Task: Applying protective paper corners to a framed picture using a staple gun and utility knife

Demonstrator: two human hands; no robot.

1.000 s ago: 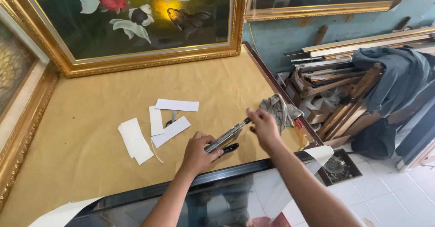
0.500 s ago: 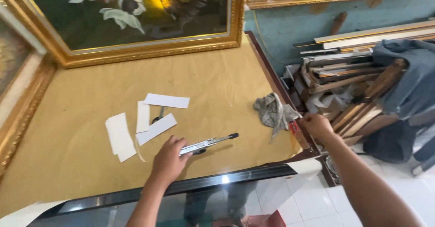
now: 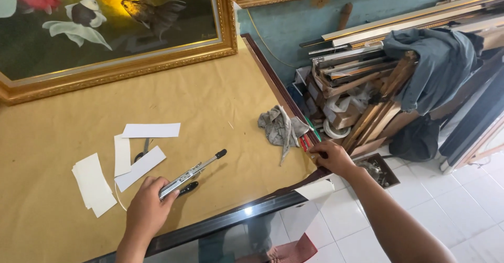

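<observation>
Nearest the camera, a dark glossy frame (image 3: 231,221) runs along the front edge of the paper-covered surface (image 3: 210,111), with a white cardboard corner guard (image 3: 315,189) at its right corner. Just beyond that frame, the left hand (image 3: 147,210) rests on the brown paper, its fingers (image 3: 165,192) curled over the near end of a long metal framing tool (image 3: 191,174); the tool lies flat and slants away to the upper right, its black-tipped rod projecting clear of the fingers. A small black handle lies just beneath the tool. At the right corner, the right hand (image 3: 331,158) sits on the dark frame edge, fingers pressed together around red and green pencils (image 3: 310,139) that lie along the rail; whether they are actually pinched cannot be told. Left of the tool, several white card strips (image 3: 94,181) lie scattered, with a small black clip (image 3: 142,153) between two of them. Farther back and just beside the right hand, a crumpled grey rag (image 3: 281,126) lies on the paper. Beyond the surface, a gold-framed fish painting (image 3: 105,27) leans against the wall. On the floor to the right, stacked frame mouldings (image 3: 362,79) are draped with a blue-grey cloth (image 3: 436,63).
</observation>
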